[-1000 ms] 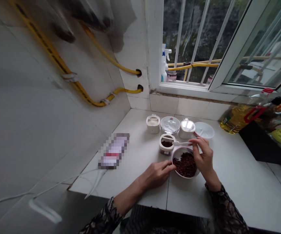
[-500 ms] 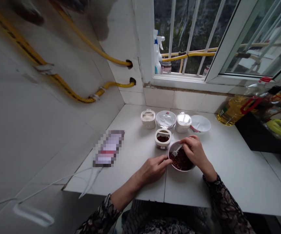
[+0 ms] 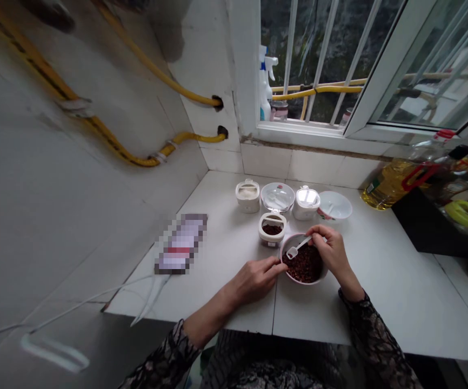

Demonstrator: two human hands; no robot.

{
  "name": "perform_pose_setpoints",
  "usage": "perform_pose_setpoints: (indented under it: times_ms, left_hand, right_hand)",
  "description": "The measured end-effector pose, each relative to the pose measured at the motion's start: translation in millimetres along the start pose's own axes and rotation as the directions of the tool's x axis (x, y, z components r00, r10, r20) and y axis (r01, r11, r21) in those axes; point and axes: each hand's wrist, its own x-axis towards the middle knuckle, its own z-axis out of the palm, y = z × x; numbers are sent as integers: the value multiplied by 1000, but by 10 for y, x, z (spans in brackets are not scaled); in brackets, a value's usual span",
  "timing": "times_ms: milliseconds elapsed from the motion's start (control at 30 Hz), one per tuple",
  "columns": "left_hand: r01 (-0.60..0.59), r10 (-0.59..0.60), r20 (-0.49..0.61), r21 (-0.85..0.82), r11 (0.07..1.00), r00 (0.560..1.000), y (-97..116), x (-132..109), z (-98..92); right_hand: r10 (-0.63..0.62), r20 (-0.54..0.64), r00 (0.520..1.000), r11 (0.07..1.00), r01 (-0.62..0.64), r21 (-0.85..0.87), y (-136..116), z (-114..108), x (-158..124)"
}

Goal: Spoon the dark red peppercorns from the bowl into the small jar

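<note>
- From the head view, I see the right hand [image 3: 329,249] pinching a spoon [image 3: 293,252] over dark red bits [image 3: 306,267] in a bowl [image 3: 303,282].
- The left hand [image 3: 258,278] grips the bowl's left edge.
- The bowl sits on the table [image 3: 228,232], just beside a jar [image 3: 272,239].

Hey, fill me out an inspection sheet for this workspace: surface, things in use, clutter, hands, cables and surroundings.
Surface: white tiled counter, dark seam running front to back.
Things in use: bowl of dark red flakes; white spoon over it; jar with similar dark contents behind, slightly left.
Clutter: left canister, clear-topped bowl, right canister and white bowl in a back row; pixelated object at left.
Hands: left hand at the bowl's rim, grip unclear; right hand holds the spoon.
Cables: white cable runs from near the pixelated object past the counter's left edge.
Surroundings: barred window, yellow pipe, bottle of yellow liquid.
</note>
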Motion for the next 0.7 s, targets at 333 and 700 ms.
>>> perform_pose_setpoints:
  times_ms: [333,700]
  left_hand:
    - [9,-9,26,-7,1000,1000,-15,-21,22]
    - [16,-16,-2,12,1000,1000,-33,-36,81]
  right_hand:
    - [213,68,975,936,-223,274,48,-50,53]
    - [-251,-123,960,968,247,-45,-190,152,5]
